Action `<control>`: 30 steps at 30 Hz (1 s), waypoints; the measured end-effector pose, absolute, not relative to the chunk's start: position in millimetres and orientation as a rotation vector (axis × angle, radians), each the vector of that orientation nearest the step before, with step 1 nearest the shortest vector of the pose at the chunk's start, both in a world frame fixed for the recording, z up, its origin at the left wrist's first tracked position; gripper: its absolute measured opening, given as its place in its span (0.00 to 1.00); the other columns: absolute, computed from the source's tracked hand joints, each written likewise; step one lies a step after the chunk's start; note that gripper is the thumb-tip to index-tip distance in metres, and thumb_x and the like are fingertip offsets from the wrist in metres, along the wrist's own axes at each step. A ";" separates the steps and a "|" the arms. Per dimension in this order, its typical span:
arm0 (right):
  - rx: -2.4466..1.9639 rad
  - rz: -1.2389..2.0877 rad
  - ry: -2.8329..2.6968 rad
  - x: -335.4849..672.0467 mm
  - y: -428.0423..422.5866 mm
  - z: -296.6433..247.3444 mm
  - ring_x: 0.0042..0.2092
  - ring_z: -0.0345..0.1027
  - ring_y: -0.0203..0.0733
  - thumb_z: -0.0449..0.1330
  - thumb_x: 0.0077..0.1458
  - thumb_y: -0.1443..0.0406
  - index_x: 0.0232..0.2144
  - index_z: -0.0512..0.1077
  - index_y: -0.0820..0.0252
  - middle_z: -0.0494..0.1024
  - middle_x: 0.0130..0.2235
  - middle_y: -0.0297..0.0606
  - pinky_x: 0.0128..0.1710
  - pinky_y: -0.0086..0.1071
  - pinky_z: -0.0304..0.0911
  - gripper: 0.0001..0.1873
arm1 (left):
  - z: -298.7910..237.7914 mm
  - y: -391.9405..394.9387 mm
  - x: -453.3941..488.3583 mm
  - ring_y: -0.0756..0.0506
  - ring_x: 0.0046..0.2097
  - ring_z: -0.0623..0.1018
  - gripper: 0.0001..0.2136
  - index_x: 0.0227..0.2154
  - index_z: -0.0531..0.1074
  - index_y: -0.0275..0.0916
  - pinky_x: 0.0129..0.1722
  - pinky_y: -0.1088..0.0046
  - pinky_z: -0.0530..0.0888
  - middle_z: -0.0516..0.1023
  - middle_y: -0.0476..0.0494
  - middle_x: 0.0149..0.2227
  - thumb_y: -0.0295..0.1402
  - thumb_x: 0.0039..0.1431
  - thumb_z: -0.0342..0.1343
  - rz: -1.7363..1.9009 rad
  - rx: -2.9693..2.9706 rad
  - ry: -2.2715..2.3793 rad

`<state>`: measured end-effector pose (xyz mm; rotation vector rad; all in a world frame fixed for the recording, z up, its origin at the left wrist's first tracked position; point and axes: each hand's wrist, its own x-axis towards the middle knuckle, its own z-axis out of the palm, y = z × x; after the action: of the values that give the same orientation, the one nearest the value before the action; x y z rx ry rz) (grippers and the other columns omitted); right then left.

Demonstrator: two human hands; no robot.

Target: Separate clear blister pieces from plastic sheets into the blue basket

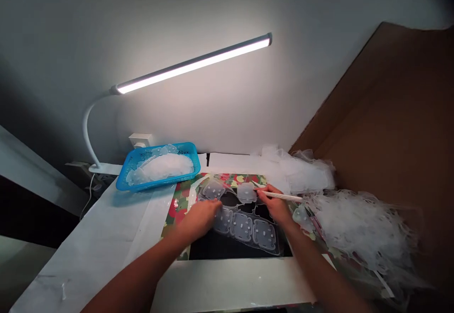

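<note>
A translucent plastic sheet (241, 228) with rounded-square pieces lies on a black mat (227, 247), with several dark cut-out openings between its thin strips. My left hand (202, 216) is closed at the sheet's left side, its fingertips pinching the edge. In my right hand (275, 204) is a slim white pen-like tool (288, 196), gripped like a pencil. Its tip points left, at one loose-looking frosted piece (246, 192) in the upper row. Whether the tip touches that piece is too small to tell.
A blue plastic basket (122, 180) holds a heap of frosted pieces at the back left. Tangled translucent scraps (365, 232) pile up on the right, below stacked clear sheets (305, 173). A lit bar lamp (195, 66) hangs overhead; cardboard (386, 95) stands at right.
</note>
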<state>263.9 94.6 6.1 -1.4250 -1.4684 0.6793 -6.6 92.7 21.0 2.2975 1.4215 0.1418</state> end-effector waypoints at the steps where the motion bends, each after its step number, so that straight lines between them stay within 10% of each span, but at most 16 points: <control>1: -1.368 0.741 -1.496 256.3 87.0 9.0 0.36 0.71 0.43 0.58 0.55 0.54 0.23 0.67 0.57 0.81 0.36 0.38 0.37 0.33 0.62 0.15 | 24.8 103.8 -4.8 0.39 0.40 0.80 0.15 0.46 0.76 0.40 0.36 0.69 0.72 0.79 0.34 0.48 0.26 0.59 0.50 0.264 2.175 1.394; 7: -1.194 0.952 -1.757 209.5 65.4 21.1 0.39 0.72 0.44 0.57 0.58 0.58 0.25 0.68 0.56 0.81 0.42 0.39 0.40 0.35 0.62 0.12 | 23.4 148.1 17.2 0.48 0.21 0.69 0.28 0.26 0.78 0.34 0.21 0.75 0.61 0.74 0.44 0.21 0.57 0.55 0.50 0.439 1.683 1.190; 15: -1.278 1.144 -1.580 223.1 122.9 6.4 0.36 0.70 0.43 0.59 0.51 0.55 0.21 0.64 0.57 0.78 0.33 0.36 0.38 0.35 0.62 0.15 | -3.5 137.7 23.8 0.47 0.29 0.71 0.10 0.23 0.76 0.37 0.29 0.76 0.63 0.75 0.49 0.24 0.39 0.45 0.62 0.695 1.784 1.190; 30: -1.440 0.744 -1.695 237.0 139.1 -9.8 0.28 0.62 0.40 0.55 0.50 0.59 0.20 0.61 0.55 0.71 0.24 0.32 0.31 0.31 0.55 0.12 | -24.0 114.2 23.5 0.48 0.33 0.73 0.12 0.24 0.71 0.36 0.34 0.75 0.69 0.75 0.47 0.28 0.39 0.50 0.64 1.268 1.376 0.987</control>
<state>237.0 139.1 -9.8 -1.4400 -1.6949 0.7445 23.5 114.2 -24.0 1.3762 0.9872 1.2678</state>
